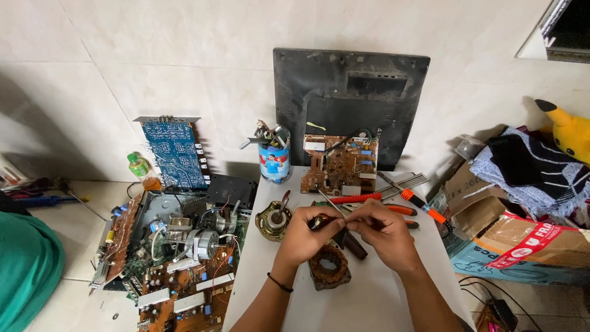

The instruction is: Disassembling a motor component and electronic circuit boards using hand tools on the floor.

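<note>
2 hands meet at frame centre over the white counter (369, 295): left hand (305, 237) pinching a small dark motor part (321, 222), right hand (381, 232) closed on a thin metal tool (330, 201). Best kept low above the copper-wound stator (329, 267), tool tip steadied, pressure light.

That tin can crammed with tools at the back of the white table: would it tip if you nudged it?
Probably top-heavy: the can is upright and narrow, with metal tools sticking out above its rim. It likely feels heavy for its size, and would clatter rather than roll.
</note>
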